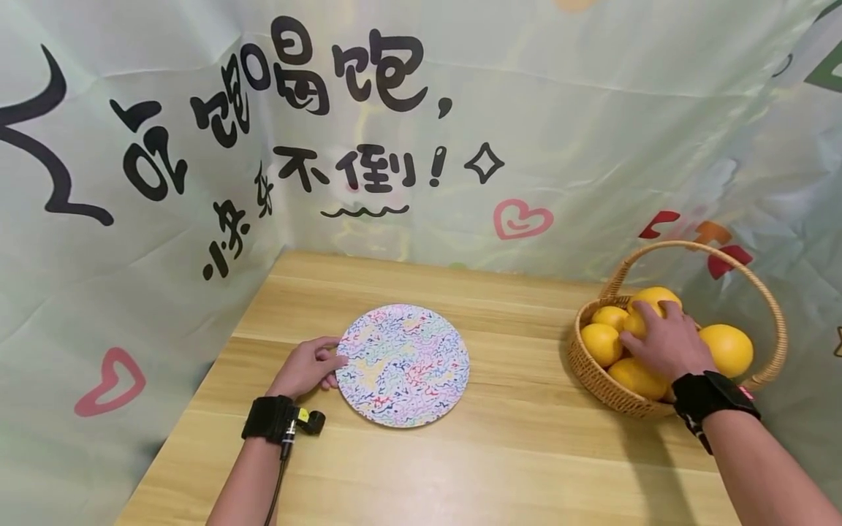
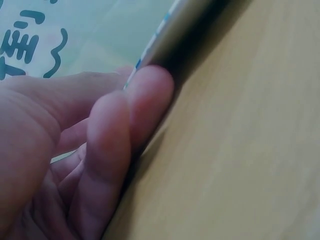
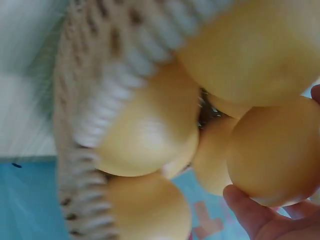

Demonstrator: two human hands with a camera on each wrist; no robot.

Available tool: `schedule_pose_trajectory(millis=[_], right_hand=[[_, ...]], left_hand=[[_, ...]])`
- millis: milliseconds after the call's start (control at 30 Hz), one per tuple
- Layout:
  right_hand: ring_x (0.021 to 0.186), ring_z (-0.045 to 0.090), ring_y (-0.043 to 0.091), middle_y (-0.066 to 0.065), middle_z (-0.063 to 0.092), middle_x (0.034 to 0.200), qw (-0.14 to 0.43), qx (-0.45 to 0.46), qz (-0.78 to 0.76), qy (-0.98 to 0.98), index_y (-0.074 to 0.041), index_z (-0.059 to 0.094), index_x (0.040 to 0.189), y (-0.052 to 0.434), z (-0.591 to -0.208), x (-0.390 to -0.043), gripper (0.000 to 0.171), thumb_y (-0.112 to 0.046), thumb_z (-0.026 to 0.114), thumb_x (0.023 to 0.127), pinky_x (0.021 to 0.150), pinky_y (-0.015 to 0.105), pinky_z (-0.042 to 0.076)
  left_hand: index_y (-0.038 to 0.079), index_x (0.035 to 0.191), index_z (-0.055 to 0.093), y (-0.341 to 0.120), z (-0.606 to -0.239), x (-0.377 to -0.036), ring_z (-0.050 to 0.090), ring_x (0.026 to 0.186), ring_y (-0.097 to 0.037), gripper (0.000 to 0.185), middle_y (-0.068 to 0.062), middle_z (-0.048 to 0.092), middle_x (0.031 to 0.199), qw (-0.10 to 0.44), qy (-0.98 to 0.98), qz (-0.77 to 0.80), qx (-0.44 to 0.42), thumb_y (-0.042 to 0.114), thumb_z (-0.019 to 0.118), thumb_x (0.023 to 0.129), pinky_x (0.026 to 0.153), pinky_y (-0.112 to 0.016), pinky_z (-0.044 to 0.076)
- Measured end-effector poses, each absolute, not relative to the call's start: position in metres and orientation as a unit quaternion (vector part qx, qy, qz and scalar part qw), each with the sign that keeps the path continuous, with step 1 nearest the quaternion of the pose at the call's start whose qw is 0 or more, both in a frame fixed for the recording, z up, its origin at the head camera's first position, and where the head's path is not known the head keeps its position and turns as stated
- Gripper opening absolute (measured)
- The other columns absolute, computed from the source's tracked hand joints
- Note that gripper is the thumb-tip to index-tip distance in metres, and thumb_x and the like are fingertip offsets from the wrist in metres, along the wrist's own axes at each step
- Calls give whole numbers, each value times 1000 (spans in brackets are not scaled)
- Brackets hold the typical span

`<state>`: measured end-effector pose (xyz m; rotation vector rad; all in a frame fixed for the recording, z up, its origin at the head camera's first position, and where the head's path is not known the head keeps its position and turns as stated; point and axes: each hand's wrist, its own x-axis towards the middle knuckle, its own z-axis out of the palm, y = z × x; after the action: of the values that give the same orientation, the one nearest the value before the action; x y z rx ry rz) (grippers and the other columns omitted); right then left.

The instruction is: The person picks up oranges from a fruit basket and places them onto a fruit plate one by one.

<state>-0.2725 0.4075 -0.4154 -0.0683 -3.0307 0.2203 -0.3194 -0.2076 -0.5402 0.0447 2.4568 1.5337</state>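
Note:
A round plate [image 1: 403,369] with a multicoloured squiggle pattern is on the wooden table. My left hand [image 1: 304,371] pinches its left rim, thumb on top and fingertips underneath. In the left wrist view the plate's edge [image 2: 159,35] is tilted up off the wood at those fingertips. Over at the right, my right hand [image 1: 672,347] reaches into a wicker basket [image 1: 585,372] heaped with several round yellow-orange fruits [image 1: 726,351]. Its thumb and fingers curl round one yellow-orange fruit [image 3: 275,150], which sits among the others in the right wrist view.
The basket's tall arched handle [image 1: 766,292] rises behind and to the right of my right hand. Pale printed cloth [image 1: 421,95] walls in the table [image 1: 513,453] at the back and sides. A cable [image 1: 279,478] trails from the left wrist camera along the forearm.

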Motion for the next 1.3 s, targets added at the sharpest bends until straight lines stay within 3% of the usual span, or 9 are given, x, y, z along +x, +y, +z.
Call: schedule_pose_trajectory(millis=[167, 433, 700, 933, 1133, 1300], right_hand=[[122, 34, 67, 43, 28, 150, 101, 15, 86, -991, -7, 44, 150, 391, -408, -278, 63, -48, 56, 103, 91, 80, 35], [131, 37, 61, 37, 32, 154, 141, 88, 84, -983, -12, 47, 150, 342, -404, -286, 60, -39, 65, 101, 100, 76, 38], [132, 47, 58, 32, 39, 154, 128, 191, 35, -973, -15, 53, 147, 282, -430, -288, 56, -38, 69, 99, 93, 69, 52], [128, 56, 51, 25, 43, 155, 107, 247, 32, -963, -21, 55, 148, 231, -459, -289, 55, -40, 68, 97, 68, 49, 62], [129, 58, 46, 23, 48, 153, 111, 294, 38, -949, -23, 59, 144, 195, -472, -285, 54, -41, 72, 95, 71, 51, 64], [128, 58, 42, 21, 49, 153, 107, 317, 53, -941, -24, 60, 143, 174, -482, -282, 54, -43, 73, 94, 69, 45, 64]], left_hand=[[11, 149, 53, -208, -541, -321, 70, 63, -18, 59, -8, 70, 89, 123, 846, 519, 10, 24, 75, 96, 59, -30, 61], [11, 149, 54, -206, -536, -321, 70, 63, -17, 59, -8, 70, 91, 122, 849, 515, 11, 24, 74, 96, 60, -31, 62], [10, 149, 53, -202, -536, -318, 69, 62, -16, 57, -8, 70, 92, 117, 850, 513, 9, 22, 72, 97, 60, -30, 62], [9, 150, 53, -203, -536, -319, 69, 62, -16, 58, -8, 72, 91, 116, 848, 518, 9, 23, 73, 97, 59, -29, 61], [8, 151, 51, -202, -536, -318, 70, 62, -15, 60, -9, 72, 93, 124, 847, 517, 8, 24, 72, 98, 59, -29, 61], [10, 150, 52, -203, -535, -318, 70, 62, -16, 59, -8, 71, 92, 118, 849, 514, 5, 23, 73, 97, 60, -30, 62]])
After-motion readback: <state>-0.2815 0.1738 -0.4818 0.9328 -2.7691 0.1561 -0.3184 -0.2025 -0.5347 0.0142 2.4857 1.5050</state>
